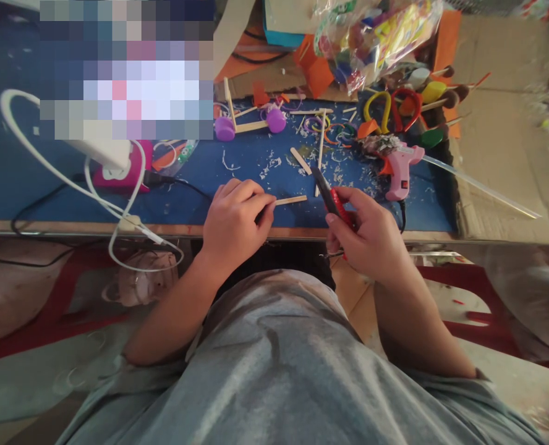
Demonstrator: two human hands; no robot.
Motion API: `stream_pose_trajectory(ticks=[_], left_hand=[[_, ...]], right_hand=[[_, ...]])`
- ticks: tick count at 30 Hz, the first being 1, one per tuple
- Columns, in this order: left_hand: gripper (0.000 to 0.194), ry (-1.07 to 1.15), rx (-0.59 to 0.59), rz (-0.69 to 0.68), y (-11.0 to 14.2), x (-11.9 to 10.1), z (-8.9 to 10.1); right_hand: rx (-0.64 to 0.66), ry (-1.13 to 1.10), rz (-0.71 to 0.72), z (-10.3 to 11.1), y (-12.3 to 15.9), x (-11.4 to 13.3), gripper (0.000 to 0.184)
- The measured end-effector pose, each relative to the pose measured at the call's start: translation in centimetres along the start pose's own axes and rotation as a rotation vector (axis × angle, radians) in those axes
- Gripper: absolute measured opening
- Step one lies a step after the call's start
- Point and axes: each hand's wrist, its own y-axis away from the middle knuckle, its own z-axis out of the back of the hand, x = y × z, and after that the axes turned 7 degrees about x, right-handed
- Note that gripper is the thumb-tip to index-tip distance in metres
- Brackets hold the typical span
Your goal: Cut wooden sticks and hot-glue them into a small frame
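Near the table's front edge, my left hand is closed, its thumb and fingertips pinching one end of a wooden craft stick that points right. Wrapped in the fingers of my right hand is a red and black utility knife, its dark tip angled up and left above the tabletop. Just beyond that tip lies a short stick piece. A longer stick runs away from me beside it. Farther back is a stick frame with purple round caps at its ends.
On the right, a pink glue gun with a clear glue stick rests by cardboard. White shavings litter the blue tabletop. A white cable loops over the left edge near a pink socket block.
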Motion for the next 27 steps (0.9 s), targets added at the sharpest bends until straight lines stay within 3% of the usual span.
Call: stream_pose_trajectory(ticks=[3, 5, 17, 27], left_hand=[[0.02, 0.001, 0.004, 0.009, 0.0, 0.1, -0.1], [0.021, 0.001, 0.011, 0.015, 0.0, 0.1, -0.2], [0.022, -0.017, 0.008, 0.019, -0.1, -0.1, -0.2], [0.02, -0.026, -0.031, -0.029, -0.1, 0.1, -0.2]], right_hand=[[-0.002, -0.059, -0.015, -0.1, 1.3, -0.2, 0.059], [0.012, -0.045, 0.005, -0.3, 2.0, -0.1, 0.063], [0.051, 0.058, 0.069, -0.3, 2.5, 1.1, 0.055], [0.044, 0.074, 0.065, -0.6, 2.6, 1.0, 0.059]])
